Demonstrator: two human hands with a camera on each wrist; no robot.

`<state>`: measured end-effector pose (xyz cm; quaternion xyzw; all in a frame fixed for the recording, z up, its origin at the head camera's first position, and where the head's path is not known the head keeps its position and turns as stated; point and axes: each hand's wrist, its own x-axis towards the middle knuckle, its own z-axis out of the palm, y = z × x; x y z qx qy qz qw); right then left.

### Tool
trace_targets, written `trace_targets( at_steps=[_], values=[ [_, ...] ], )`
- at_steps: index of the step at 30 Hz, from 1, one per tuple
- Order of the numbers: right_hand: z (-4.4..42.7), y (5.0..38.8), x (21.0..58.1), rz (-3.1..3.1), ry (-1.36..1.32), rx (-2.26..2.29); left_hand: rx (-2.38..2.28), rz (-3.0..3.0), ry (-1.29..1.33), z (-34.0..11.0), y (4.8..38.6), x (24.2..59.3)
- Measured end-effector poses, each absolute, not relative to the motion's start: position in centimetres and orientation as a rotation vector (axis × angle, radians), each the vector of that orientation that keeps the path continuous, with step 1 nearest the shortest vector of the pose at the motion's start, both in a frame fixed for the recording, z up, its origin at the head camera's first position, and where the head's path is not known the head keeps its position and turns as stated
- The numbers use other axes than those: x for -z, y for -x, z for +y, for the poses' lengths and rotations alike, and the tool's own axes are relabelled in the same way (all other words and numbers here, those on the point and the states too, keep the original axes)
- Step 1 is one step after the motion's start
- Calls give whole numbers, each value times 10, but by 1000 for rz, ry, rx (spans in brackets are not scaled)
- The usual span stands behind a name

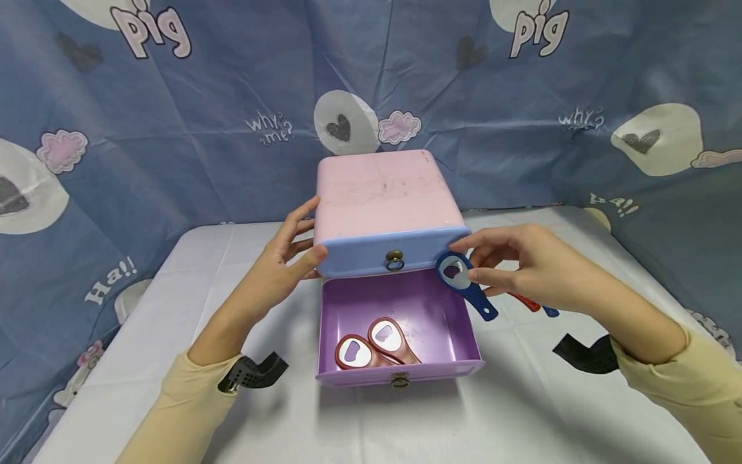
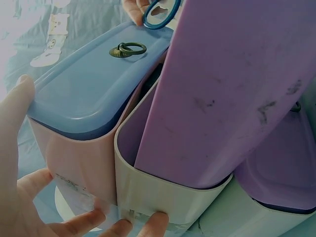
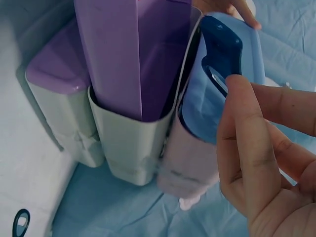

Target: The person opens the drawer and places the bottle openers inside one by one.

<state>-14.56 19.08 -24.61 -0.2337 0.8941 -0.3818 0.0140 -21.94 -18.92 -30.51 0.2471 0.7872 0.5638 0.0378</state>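
Note:
My right hand (image 1: 522, 264) pinches a blue bottle opener (image 1: 476, 298) by its ring-shaped head, the handle hanging down to the right. The opener is beside the right end of the blue drawer front (image 1: 353, 256), which is pushed in. My left hand (image 1: 269, 270) rests against the left side of the drawer cabinet (image 1: 385, 193), thumb at the blue front's edge and fingers along the side. Below, a purple drawer (image 1: 435, 309) stands pulled out. In it lie two brownish-red bottle openers (image 1: 355, 352), side by side.
On the white table (image 1: 278, 425), a red handle (image 1: 526, 301) and a blue handle (image 1: 551, 312) show partly behind my right hand. A lower purple drawer front (image 2: 281, 163) is closed. The patterned blue cloth (image 1: 232, 84) hangs behind the cabinet.

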Motion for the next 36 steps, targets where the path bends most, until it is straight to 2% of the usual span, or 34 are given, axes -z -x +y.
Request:
trace_targets(
  at_steps=[9, 36],
  values=[
    [173, 146, 248, 2754, 684, 1149, -1724, 2417, -757, -189, 221, 306],
    [143, 149, 275, 2784, 845, 897, -1723, 2424, -735, -189, 220, 305]
  ],
)
